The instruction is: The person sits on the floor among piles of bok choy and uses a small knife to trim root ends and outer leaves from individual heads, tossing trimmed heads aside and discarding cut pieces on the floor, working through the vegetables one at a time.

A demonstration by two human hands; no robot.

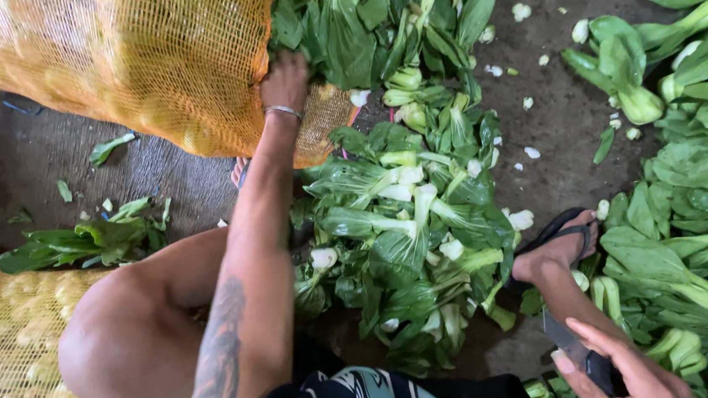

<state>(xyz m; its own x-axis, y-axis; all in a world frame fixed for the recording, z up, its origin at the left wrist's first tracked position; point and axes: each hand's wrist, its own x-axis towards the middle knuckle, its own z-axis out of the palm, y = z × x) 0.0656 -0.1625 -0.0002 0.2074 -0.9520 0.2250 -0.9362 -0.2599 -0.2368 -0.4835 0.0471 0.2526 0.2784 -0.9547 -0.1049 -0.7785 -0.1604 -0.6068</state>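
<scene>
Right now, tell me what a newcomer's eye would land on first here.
A big heap of bok choy fills the middle of the floor. The left hand reaches into greens at the mouth of a yellow mesh sack. The right hand, lower right, holds a knife.

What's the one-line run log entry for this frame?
left hand: reaching into leafy green bok choy pile at yellow mesh sack mouth | right hand: holding dark flat knife | floor: leaf scraps

The dark, damp concrete floor [551, 137] carries a central heap of green bok choy [410, 220], another heap at three o'clock [699, 197], yellow mesh sacks at eleven [133, 65] and eight o'clock [8, 352], and scattered white stem trimmings [531, 152].
</scene>
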